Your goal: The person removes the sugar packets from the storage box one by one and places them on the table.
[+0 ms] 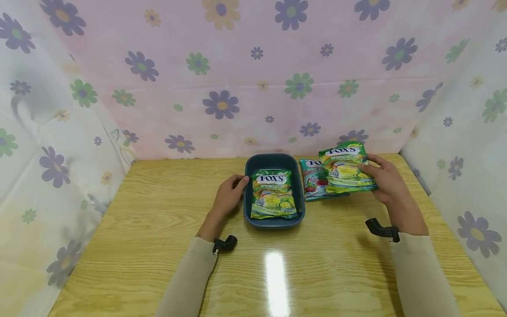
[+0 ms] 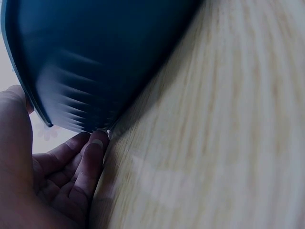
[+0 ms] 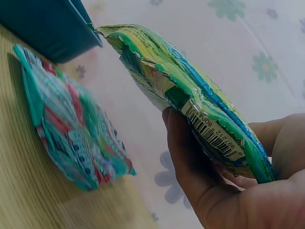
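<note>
My right hand (image 1: 390, 180) pinches a green Fox's Spring Tea candy bag (image 1: 344, 169) by its right side, thumb in front and fingers behind. In the right wrist view that candy bag (image 3: 190, 100) is lifted and tilted, with its barcode showing. Below and left of it, a teal Fox's mint candy bag (image 1: 313, 180) lies on the table, partly covered in the head view. My left hand (image 1: 229, 193) holds the left side of a dark blue plastic tub (image 1: 274, 223), thumb at the rim and fingers against the outer wall. Another Spring Tea bag (image 1: 273, 196) lies inside the tub.
A wood-grain table (image 1: 166, 229) bears everything. Behind it and at both sides hangs a flower-print cloth (image 1: 237, 53). Each wrist wears a black camera mount (image 1: 382, 230).
</note>
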Available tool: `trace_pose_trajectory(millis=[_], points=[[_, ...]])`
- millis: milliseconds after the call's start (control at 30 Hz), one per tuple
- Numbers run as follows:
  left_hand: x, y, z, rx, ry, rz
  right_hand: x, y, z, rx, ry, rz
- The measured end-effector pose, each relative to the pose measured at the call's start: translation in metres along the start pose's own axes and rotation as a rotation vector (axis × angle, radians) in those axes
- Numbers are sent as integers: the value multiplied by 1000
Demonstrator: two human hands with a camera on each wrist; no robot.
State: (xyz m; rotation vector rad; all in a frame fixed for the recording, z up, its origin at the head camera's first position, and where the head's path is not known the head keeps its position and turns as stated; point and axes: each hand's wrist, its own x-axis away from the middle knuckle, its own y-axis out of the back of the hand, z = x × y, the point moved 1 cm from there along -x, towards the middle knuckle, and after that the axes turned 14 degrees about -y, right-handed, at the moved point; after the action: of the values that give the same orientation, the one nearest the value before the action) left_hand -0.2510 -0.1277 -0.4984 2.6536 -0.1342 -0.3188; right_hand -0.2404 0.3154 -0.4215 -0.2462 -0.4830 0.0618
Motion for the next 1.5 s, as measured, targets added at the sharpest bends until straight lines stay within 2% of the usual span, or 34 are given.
trace_pose_trajectory(millis=[333,767,967,1200,1500], points=[[1,1,0,-7,-2,0,-2,19,1,-43,-16,-21],[0,0,2,-4,-12,-2,-7,49,-5,-201,-19,-16],[0,0,2,-1,-14,-3,-8,59,-8,-205,-33,-57],[-1,-1,2,-3,-9,-3,-10,68,-11,-230,-35,-146],[0,-1,3,-1,-5,-3,-16,75,-18,-227,-88,-241]])
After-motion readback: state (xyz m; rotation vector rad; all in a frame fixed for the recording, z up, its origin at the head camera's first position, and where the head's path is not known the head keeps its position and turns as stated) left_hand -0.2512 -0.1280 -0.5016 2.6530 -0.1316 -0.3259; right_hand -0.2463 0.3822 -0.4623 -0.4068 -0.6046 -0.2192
